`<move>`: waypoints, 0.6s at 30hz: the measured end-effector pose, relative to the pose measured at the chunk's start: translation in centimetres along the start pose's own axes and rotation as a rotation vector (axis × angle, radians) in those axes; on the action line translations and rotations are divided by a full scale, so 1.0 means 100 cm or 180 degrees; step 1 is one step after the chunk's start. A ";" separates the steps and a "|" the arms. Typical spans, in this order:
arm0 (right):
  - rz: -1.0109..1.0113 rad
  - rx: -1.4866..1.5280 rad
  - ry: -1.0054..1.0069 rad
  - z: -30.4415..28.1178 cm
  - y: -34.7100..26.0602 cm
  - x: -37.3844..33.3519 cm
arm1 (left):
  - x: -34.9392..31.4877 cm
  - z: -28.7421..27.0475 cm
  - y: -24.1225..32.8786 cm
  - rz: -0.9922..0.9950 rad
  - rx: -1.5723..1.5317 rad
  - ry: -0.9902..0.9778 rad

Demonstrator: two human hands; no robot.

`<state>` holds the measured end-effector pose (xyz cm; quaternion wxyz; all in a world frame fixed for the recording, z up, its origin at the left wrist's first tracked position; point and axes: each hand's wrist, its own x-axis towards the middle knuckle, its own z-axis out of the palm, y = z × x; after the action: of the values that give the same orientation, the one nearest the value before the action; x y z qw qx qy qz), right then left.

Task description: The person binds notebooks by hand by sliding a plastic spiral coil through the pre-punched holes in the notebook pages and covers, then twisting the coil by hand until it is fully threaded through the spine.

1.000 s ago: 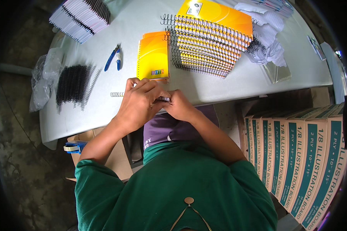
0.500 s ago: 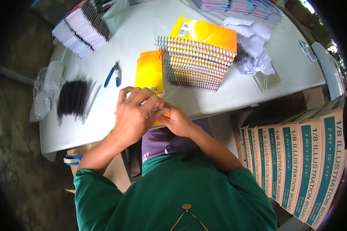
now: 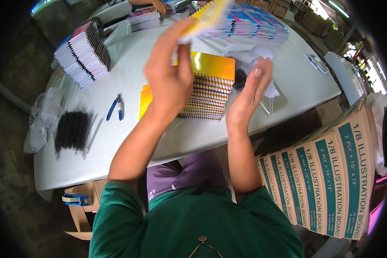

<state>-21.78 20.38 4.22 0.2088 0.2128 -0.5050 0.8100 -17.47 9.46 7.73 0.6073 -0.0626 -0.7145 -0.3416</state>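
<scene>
My left hand (image 3: 170, 73) is raised over the table, thumb and fingers closed on a yellow notebook (image 3: 210, 18) that is tilted up and blurred by motion. Below it lies a stack of yellow-orange spiral notebooks (image 3: 207, 103), coil edges layered toward me. My right hand (image 3: 248, 96) is held up at the stack's right side, fingers stretched out, with nothing in it. Partly hidden behind my left forearm, another yellow notebook (image 3: 145, 99) rests beside the stack.
Blue-handled pliers (image 3: 114, 107), black plastic coils (image 3: 75, 132) and a clear plastic bag (image 3: 43, 116) lie at left. Bound notebooks (image 3: 82, 53) stand far left. Crumpled white paper (image 3: 256, 53) sits behind my right hand. Cardboard boxes (image 3: 314, 172) line the right. Another person's hand (image 3: 159, 7) shows far back.
Both hands have risen from the table's near edge and moved apart. My left hand has lifted a yellow notebook up and forward; my right hand has opened and moved right. The view has tilted up.
</scene>
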 end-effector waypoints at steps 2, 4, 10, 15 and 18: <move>0.0106 -0.0038 -0.0145 -0.005 0.010 -0.002 | -0.007 -0.001 -0.019 0.0688 0.1363 -0.1214; 0.0199 -0.0064 -0.0277 -0.009 0.021 -0.003 | -0.024 -0.001 -0.028 0.0418 0.1333 -0.1753; 0.0311 -0.0442 -0.0406 -0.011 0.046 -0.015 | -0.036 0.001 -0.058 -0.0942 0.1034 0.0115; -0.0216 -0.0849 -0.0455 -0.014 0.052 -0.020 | -0.037 -0.018 -0.075 -0.1050 0.0102 0.0390; -0.0899 -0.0969 -0.0281 -0.035 0.040 -0.029 | -0.037 -0.075 -0.056 -0.1159 0.1053 -0.0795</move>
<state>-22.08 21.61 -1.71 0.3276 0.2828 -0.5954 0.6769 -13.18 2.20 2.25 0.4451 0.1253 -0.8294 -0.3135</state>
